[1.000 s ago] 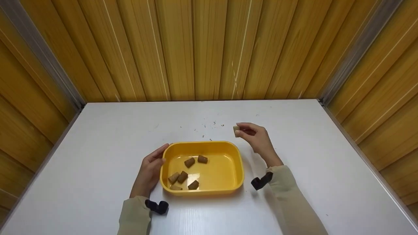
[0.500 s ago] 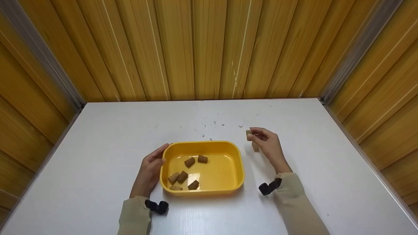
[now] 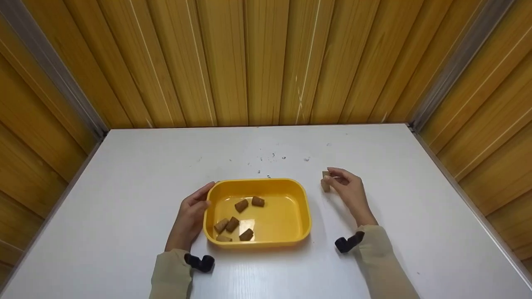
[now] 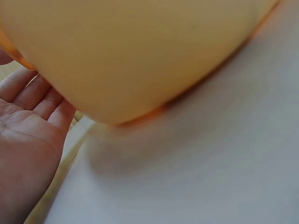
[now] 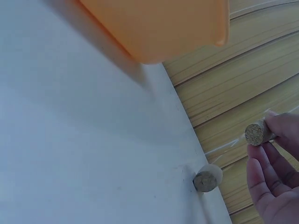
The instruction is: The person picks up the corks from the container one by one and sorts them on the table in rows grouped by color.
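Observation:
My right hand [image 3: 348, 189] pinches a short cork [image 5: 254, 134] between thumb and fingertips, to the right of the yellow tub [image 3: 274, 243]. A second cork [image 5: 205, 181] stands on the white table just below the held one; in the head view the two overlap. My left hand [image 3: 192, 216] holds the tub's left side, thumb at the rim and fingers along the outer wall. In the left wrist view, the palm and fingers [image 4: 46, 102] show beside that wall. Several brown corks [image 3: 232, 224] lie on their sides in the tub, mostly toward its left half.
Dark crumbs [image 3: 273, 157] are scattered on the table [image 3: 137, 174] behind the tub. A wood-patterned panel wall [image 3: 266, 62] rises at the table's back edge, with similar panels left and right. Each wrist wears a small black camera [image 3: 349, 242].
My right hand has moved right and toward me with its cork, coming close over the standing cork, which was hidden behind the hand earlier. The left hand and tub have stayed put.

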Motion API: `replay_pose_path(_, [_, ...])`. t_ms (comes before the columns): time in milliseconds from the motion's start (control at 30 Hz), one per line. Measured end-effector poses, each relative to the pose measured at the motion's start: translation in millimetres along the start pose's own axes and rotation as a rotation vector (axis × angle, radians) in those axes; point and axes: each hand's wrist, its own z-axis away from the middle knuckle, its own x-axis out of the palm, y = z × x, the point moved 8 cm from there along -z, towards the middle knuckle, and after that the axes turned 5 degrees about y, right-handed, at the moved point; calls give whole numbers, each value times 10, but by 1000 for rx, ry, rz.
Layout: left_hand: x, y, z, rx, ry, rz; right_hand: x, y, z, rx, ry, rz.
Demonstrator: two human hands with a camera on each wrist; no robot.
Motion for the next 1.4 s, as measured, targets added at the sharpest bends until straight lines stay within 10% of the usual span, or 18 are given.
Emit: replay_pose_path(1400, [0,-2,-5,-9,5,17,-159,433,-116,124,-66,160])
